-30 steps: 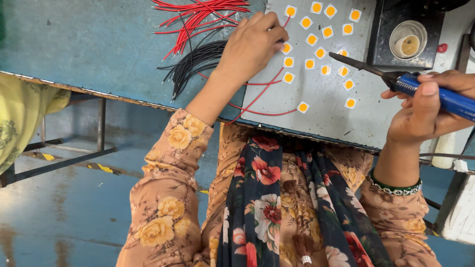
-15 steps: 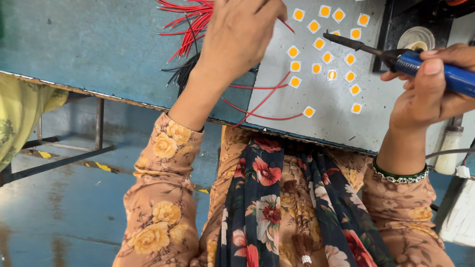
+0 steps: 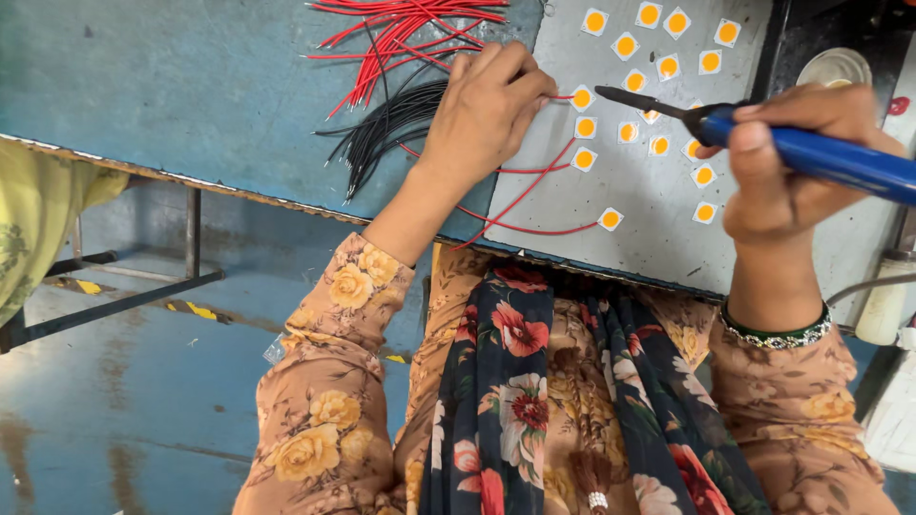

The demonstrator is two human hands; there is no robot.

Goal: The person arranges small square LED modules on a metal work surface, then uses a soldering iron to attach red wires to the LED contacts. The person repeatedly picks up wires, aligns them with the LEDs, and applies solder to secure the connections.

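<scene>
Blue worn workbench [image 3: 143, 105], grey metal plate [image 3: 658, 229] on its right side. Head view: left hand [image 3: 482, 114] has fingers pinched on a thin red wire [image 3: 520, 195], its end at a small white square LED chip [image 3: 582, 98] with yellow centre. More chips scattered on the plate. Right hand [image 3: 797, 162] is clamped round a blue-handled soldering iron [image 3: 754, 138], tip just beside that chip. Red wire bundle [image 3: 401, 29] and black wire bundle [image 3: 386, 129] lie behind the left hand.

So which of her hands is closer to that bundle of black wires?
Left. The left hand lies right beside the black wires, its wrist at their ends. The right hand, gripping a blue-handled soldering iron, is far across the grey plate.
</scene>
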